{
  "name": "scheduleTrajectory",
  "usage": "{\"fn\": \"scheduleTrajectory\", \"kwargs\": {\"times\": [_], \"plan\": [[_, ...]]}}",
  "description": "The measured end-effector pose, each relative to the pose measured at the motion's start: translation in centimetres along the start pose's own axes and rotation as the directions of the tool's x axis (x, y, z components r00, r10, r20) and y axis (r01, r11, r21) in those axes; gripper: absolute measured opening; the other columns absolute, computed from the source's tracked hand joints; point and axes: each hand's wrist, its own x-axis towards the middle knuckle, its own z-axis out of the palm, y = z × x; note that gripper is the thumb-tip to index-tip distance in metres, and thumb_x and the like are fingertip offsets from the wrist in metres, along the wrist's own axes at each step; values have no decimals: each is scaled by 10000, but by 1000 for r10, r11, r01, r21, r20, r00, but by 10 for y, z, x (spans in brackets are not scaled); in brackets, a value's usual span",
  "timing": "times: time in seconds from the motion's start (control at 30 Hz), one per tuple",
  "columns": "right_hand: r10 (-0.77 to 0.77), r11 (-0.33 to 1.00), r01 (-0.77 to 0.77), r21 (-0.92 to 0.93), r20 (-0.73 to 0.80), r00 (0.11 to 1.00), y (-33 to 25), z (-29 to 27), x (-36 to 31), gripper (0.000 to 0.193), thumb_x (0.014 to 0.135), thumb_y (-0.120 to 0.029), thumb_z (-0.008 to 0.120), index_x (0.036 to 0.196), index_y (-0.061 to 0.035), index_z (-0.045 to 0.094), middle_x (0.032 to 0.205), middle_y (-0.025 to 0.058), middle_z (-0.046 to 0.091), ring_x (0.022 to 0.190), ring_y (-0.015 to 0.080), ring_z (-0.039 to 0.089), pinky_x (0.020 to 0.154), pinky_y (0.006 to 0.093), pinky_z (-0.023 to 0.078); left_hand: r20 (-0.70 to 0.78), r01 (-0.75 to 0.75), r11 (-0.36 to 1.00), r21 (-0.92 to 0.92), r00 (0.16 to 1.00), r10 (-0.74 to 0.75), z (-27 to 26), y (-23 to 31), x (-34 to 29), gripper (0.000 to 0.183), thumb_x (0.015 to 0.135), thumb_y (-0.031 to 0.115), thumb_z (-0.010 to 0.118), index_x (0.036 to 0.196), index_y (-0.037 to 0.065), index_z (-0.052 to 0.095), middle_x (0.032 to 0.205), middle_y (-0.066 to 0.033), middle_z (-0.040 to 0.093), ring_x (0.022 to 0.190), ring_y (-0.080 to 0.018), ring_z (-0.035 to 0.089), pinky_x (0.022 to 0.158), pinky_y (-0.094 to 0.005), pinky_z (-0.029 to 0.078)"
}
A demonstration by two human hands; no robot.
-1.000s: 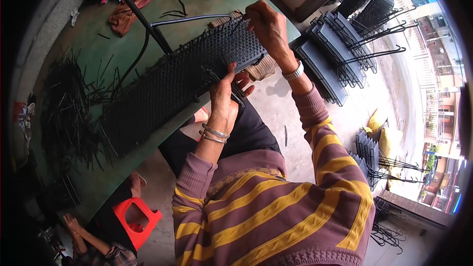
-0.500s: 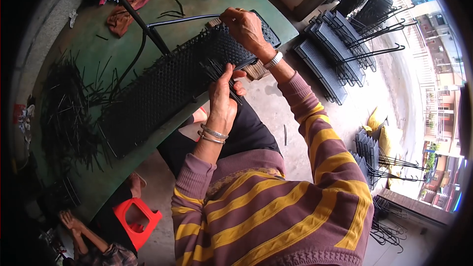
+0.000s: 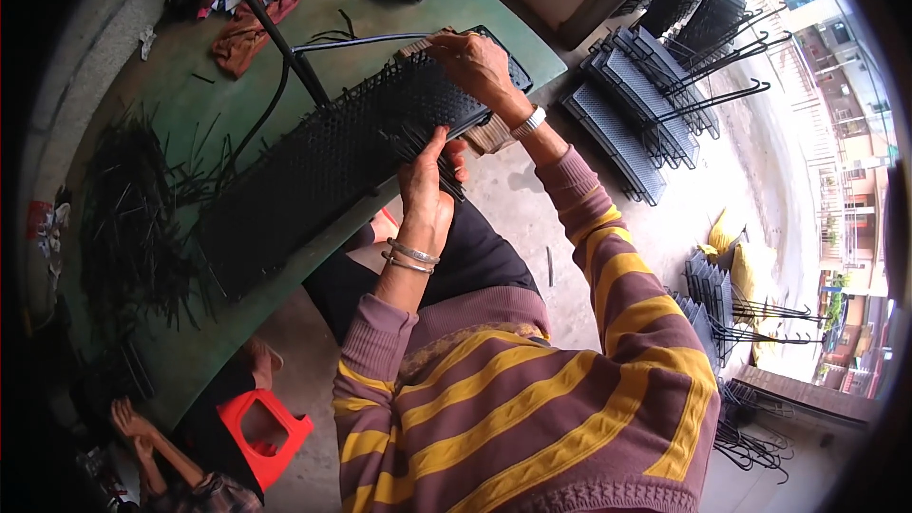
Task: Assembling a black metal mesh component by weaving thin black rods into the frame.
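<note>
A long black perforated metal rack panel (image 3: 285,195) lies slantwise across the green table. My left hand (image 3: 427,195) is closed around a bundle of thin black strips (image 3: 410,141), above the panel's near edge. At the panel's far right part, my right hand (image 3: 475,66) is closed in a pinch by the far edge; what its fingertips hold, if anything, is hidden. Black strips stick out along that far edge. A black rod frame (image 3: 309,81) rises from the panel, one thin bar reaching my right fingers.
A tangled heap of black strips (image 3: 138,218) covers the green table's (image 3: 228,342) left. Stacked black racks (image 3: 632,123) with hooked rods stand on the floor at right. A red stool (image 3: 268,437) and another person's hands (image 3: 138,427) are at lower left. A rust-coloured cloth (image 3: 252,33) lies behind.
My right hand has dropped slightly toward the panel's far edge. The whole view has shifted a little. My left hand keeps the strips in nearly the same place.
</note>
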Motion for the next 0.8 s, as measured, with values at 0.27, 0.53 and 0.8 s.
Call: {"fn": "scheduleTrajectory", "kwargs": {"times": [0.27, 0.53, 0.8], "plan": [[-98, 842, -173, 511, 460, 883, -18, -48, -26, 199, 888, -192, 618, 867, 3, 654, 707, 37, 653, 633, 101, 612, 570, 241, 483, 28, 11, 997, 82, 1000, -14, 1, -6, 6, 176, 862, 223, 690, 959, 94, 620, 775, -65, 647, 640, -131, 577, 515, -284, 445], [-63, 942, 154, 299, -292, 954, 3, -41, 6, 99, 879, -62, 568, 911, 13, 622, 772, 84, 683, 604, 119, 620, 566, 252, 487, -25, 280, 960, 25, 960, -280, 17, -4, 0, 185, 891, 309, 647, 1034, 201, 601, 837, -49, 650, 709, -166, 611, 692, -414, 529], [-119, 944, 197, 266, -284, 951, 23, 9, 16, 49, 828, -28, 585, 870, -36, 611, 669, 121, 612, 560, 274, 607, 524, 362, 469, 98, 185, 982, -33, 979, -181, 10, -13, 15, 234, 929, 291, 598, 1069, 104, 581, 737, -24, 581, 550, -93, 454, 468, -256, 374]]}}
